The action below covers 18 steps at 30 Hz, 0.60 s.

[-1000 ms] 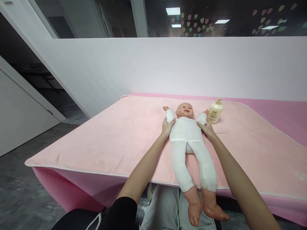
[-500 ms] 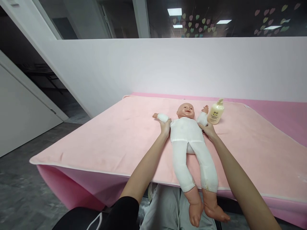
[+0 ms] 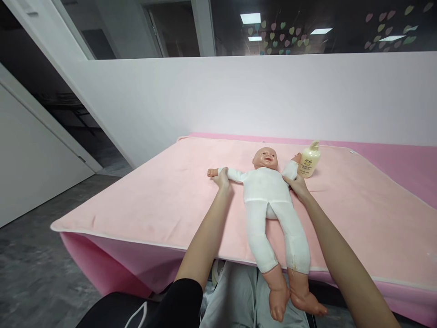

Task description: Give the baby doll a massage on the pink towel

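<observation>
A baby doll (image 3: 268, 187) with a white cloth body lies face up on a pale pink blanket (image 3: 146, 196), its feet hanging past the front edge. My left hand (image 3: 223, 180) is closed round the doll's forearm on the left, close to its wrist, and that arm is stretched out sideways. On the other side my right hand (image 3: 297, 184) grips the doll's upper arm near the shoulder; some of those fingers are hidden behind the arm. Just beyond my right hand stands a pale yellow pump bottle (image 3: 309, 160), right by the doll's raised hand.
Under the blanket a darker pink cover (image 3: 385, 159) shows along the back and right. A white wall (image 3: 246, 98) with a window above it rises behind the table. At the left are a grey floor (image 3: 41, 259) and a white door (image 3: 37, 159).
My left hand has slid left along the doll's arm, from near the shoulder toward the wrist, and the arm is straighter. My right hand has stayed nearly in place while the doll's arm there tilts slightly right.
</observation>
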{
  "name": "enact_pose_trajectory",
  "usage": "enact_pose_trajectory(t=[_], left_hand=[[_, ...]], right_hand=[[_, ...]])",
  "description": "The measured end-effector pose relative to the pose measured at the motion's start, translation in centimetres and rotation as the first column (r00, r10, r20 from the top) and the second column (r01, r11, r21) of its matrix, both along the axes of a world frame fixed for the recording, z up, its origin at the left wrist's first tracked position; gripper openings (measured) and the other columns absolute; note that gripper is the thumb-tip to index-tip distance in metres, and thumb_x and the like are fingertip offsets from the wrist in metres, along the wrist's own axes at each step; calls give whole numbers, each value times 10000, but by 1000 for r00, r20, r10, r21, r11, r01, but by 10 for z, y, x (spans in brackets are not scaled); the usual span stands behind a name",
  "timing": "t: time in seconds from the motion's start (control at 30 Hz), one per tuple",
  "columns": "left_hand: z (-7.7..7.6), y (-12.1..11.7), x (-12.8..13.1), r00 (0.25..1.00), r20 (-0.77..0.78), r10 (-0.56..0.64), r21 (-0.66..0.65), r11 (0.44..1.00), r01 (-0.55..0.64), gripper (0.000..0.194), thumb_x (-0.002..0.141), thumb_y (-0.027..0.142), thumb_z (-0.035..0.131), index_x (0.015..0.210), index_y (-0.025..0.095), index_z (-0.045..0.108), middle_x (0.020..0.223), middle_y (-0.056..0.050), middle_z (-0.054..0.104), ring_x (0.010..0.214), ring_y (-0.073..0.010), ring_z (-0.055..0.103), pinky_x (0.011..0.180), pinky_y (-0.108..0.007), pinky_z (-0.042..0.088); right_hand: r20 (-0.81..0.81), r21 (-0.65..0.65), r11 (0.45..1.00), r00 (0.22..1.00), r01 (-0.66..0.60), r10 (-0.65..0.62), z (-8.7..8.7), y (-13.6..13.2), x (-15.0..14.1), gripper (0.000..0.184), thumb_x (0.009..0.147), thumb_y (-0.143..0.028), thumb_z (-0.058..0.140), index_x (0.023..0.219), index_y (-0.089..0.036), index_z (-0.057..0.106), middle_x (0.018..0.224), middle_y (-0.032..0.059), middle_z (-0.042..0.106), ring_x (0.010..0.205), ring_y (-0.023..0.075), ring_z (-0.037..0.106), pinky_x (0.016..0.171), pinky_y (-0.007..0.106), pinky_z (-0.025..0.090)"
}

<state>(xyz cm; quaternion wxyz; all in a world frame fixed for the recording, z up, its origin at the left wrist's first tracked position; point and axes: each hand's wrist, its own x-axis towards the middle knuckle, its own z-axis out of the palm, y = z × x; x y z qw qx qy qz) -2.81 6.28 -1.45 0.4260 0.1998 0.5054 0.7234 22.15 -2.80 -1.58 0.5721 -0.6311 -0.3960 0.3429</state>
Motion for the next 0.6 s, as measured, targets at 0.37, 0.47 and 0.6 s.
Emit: enact_pose_trajectory(t=[0.37, 0.47, 0.6], left_hand=[[15, -4, -27, 913, -344, 217, -116, 956, -271, 663, 716, 201, 468, 1317, 202, 187, 1244, -114, 424, 1060, -161, 521, 855, -288, 432], [16, -9, -28, 821, -519, 240, -78, 942, -325, 615, 733, 206, 450, 1313, 207, 245, 1333, -105, 380, 1233, -183, 392, 990, -322, 350], [18, -12, -26, 760, -617, 203, -80, 945, -318, 559, 748, 205, 443, 1289, 219, 298, 1319, -86, 421, 1240, -186, 391, 1028, -350, 313]], right_hand=[[-283, 121, 987, 950, -105, 135, -2, 0, 11, 461, 424, -263, 776, 830, -133, 601, 609, -25, 578, 455, 65, 461, 394, 191, 382], [-338, 158, 983, 930, -97, 146, 1, -1, 11, 483, 396, -223, 791, 835, -124, 616, 642, -20, 588, 465, 55, 452, 390, 183, 377], [-428, 175, 984, 897, -34, 107, 4, -3, 8, 450, 394, -241, 800, 782, -111, 611, 584, -40, 549, 419, 41, 406, 377, 189, 391]])
